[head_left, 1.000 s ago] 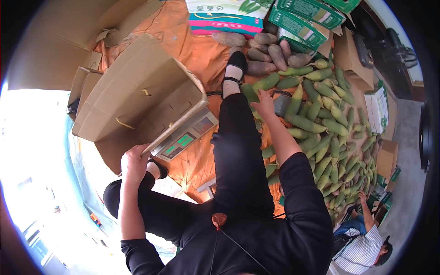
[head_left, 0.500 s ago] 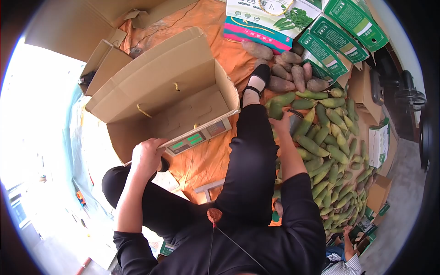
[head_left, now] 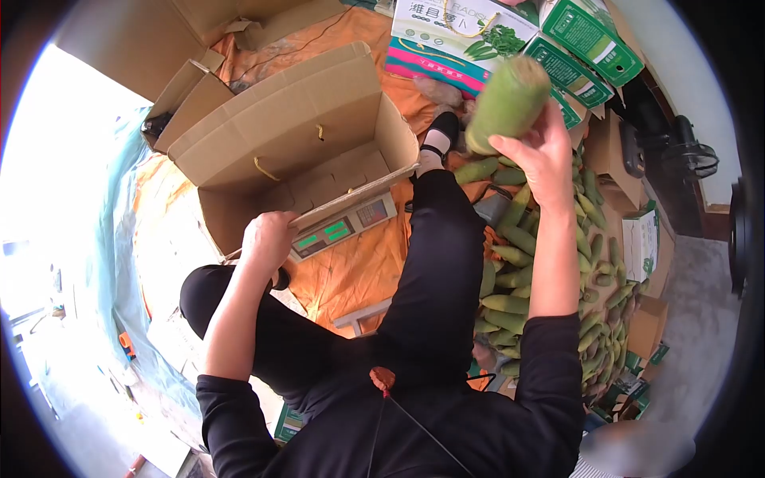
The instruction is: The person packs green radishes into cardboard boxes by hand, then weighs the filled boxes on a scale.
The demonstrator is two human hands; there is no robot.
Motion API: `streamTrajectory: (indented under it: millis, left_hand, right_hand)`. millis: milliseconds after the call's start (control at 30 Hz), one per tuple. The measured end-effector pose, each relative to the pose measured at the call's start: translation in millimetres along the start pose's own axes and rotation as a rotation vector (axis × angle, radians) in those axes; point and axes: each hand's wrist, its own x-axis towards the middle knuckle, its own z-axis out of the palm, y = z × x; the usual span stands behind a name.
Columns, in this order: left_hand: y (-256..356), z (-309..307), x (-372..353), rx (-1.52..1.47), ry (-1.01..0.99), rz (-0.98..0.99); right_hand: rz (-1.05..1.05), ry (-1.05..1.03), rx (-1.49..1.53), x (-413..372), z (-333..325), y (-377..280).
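Note:
My right hand (head_left: 544,154) is raised in the air and grips a thick green radish (head_left: 508,102) by its lower end. My left hand (head_left: 268,238) holds the near flap of an open cardboard box (head_left: 296,135) that sits on a digital scale (head_left: 343,227). The box interior looks empty, with yellow strap handles on its inner wall. A large pile of green radishes (head_left: 526,271) lies on the orange sheet to my right, beside my outstretched leg.
Printed green and pink cartons (head_left: 494,36) stand at the back. Flat cardboard boxes (head_left: 191,88) lie at the left. More small boxes (head_left: 641,247) line the right side. An orange tarp (head_left: 351,271) covers the floor under the scale.
My right hand picked a green radish out of the pile and lifted it up high. My left hand stayed on the box flap.

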Motion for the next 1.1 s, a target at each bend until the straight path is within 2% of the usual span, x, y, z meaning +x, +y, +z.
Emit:
streamTrajectory:
  millis: [67, 133, 233, 300, 333, 400, 467, 533, 667, 733, 767, 800, 833, 933, 1000, 1033, 1100]
  left_hand:
    - [0.1, -0.8, -1.1, 0.054, 0.002, 0.035]
    - [3.8, -4.2, -2.5, 0.015, 0.000, -0.021]
    - [3.3, -2.9, -1.3, 0.045, -0.024, -0.022]
    - [-3.0, 2.6, 2.1, 0.077, -0.033, 0.020]
    - [-5.7, 6.6, 4.4, 0.105, -0.039, 0.033]
    - [-10.9, 11.7, 7.2, 0.146, -0.008, 0.072]
    - [-8.2, 9.9, 5.2, 0.087, 0.026, 0.086]
    - [-9.6, 11.6, 3.4, 0.022, 0.070, 0.114]
    - [2.6, 2.4, 0.8, -0.029, 0.016, 0.076]
    - [7.6, -0.8, -0.3, -0.046, 0.002, 0.045]
    - [8.2, -2.1, -0.4, -0.028, -0.003, 0.021]
    - [8.1, -2.9, 0.5, -0.011, -0.007, -0.002]
    - [-1.2, 4.9, 3.1, 0.015, 0.045, 0.082]
    - [-1.5, 4.1, 2.4, -0.037, 0.017, 0.066]
    - [4.0, 1.5, 1.4, -0.021, 0.002, 0.045]
    - [5.1, 0.7, 1.2, -0.003, 0.016, 0.062]
    - [2.9, 2.1, 1.4, -0.017, 0.013, 0.072]
  right_hand:
    - [-0.093, -0.120, -0.137, 10.4, 31.4, -34.6]
    - [-0.199, -0.231, -0.118, 17.4, 73.4, -45.9]
    - [-0.322, -0.359, -0.146, 24.6, 139.8, -20.5]
    - [-0.242, -0.470, -0.367, 22.4, 183.7, 11.3]
    - [-0.266, -0.524, -0.483, 21.1, 204.8, 34.0]
    - [-0.116, -0.702, -0.727, 13.5, 237.9, 57.1]
    - [0.107, -0.915, -0.825, 10.1, 267.5, 89.0]
    - [0.227, -0.963, -0.937, 3.8, 284.9, 105.3]
    - [0.350, -0.947, -1.013, -5.8, 293.2, 116.4]
    - [0.332, -0.947, -0.873, -1.0, 299.3, 121.5]
    - [0.267, -1.036, -0.869, 3.0, 298.2, 118.2]
    - [0.270, -1.033, -0.868, 4.0, 297.2, 114.2]
    - [0.182, -0.991, -0.784, 3.8, 288.5, 101.3]
    - [0.035, -0.808, -0.510, 0.9, 245.9, 59.4]
    - [-0.123, -0.708, -0.203, 13.5, 201.0, 62.2]
    - [-0.015, -0.632, -0.222, 2.9, 158.9, 23.3]
    - [-0.025, -0.423, -0.108, 0.0, 98.0, 22.3]
